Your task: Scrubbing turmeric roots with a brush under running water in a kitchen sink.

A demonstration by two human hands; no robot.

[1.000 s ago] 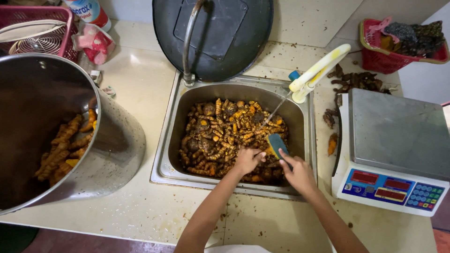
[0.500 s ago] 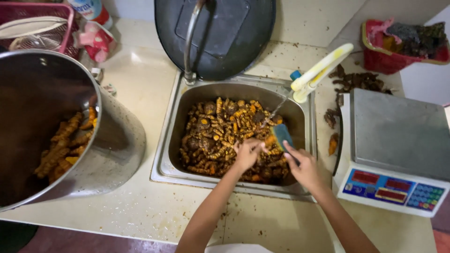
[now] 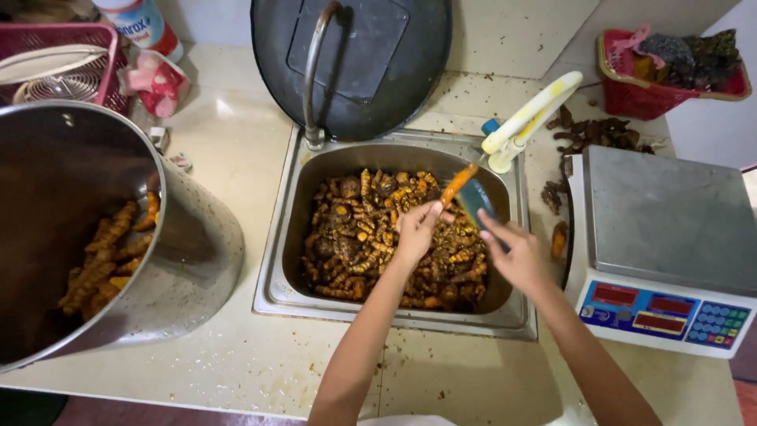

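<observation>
A steel sink (image 3: 277, 278) holds a heap of brown and orange turmeric roots (image 3: 371, 229). Over the heap, my left hand (image 3: 416, 229) grips one orange turmeric root (image 3: 457, 184) that sticks up towards the tap. My right hand (image 3: 516, 254) holds a blue scrubbing brush (image 3: 475, 199) right beside that root, touching or nearly touching it. A thin stream of water falls from the white and yellow tap (image 3: 527, 123) at the sink's right rear.
A big steel pot (image 3: 193, 244) at left holds cleaned orange roots (image 3: 106, 256). A dark round lid (image 3: 355, 55) leans behind the sink. A steel scale (image 3: 666, 248) stands at right, loose roots (image 3: 587, 134) and a red basket (image 3: 670, 75) behind it. A pink basket (image 3: 59, 67) sits far left.
Both hands have lifted from the heap towards the tap. My left hand now holds a single root up, and the brush has moved up against it.
</observation>
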